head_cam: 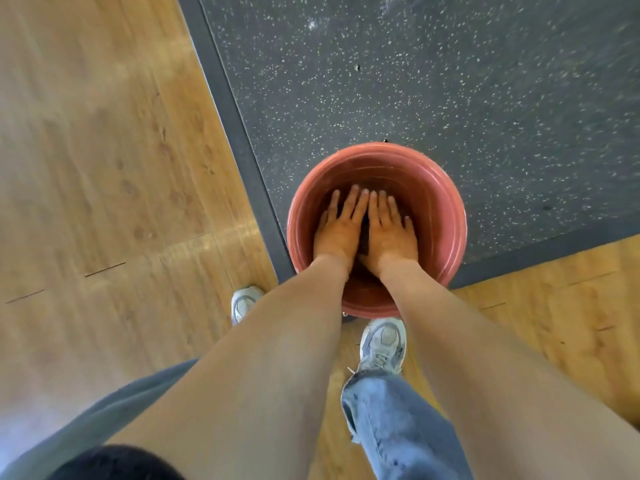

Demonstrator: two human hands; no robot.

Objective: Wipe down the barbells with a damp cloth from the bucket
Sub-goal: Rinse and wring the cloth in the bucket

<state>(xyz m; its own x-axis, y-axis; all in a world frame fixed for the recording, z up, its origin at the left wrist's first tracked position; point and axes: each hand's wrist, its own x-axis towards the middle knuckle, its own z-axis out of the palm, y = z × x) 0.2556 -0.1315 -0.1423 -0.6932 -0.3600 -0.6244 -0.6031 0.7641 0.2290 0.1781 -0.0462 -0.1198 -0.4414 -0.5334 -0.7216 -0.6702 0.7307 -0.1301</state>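
1. While both arms reach down, my left hand (337, 232) and right hand (393, 233) press flat, fingers straight, on the dark cloth (363, 233) inside the bucket (446, 216).
2. No barbells in view; I judge all wiping remains.

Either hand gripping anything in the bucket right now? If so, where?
No grip. The left hand and right hand lie flat, fingers straight, pressing down on a dark cloth inside the red bucket.
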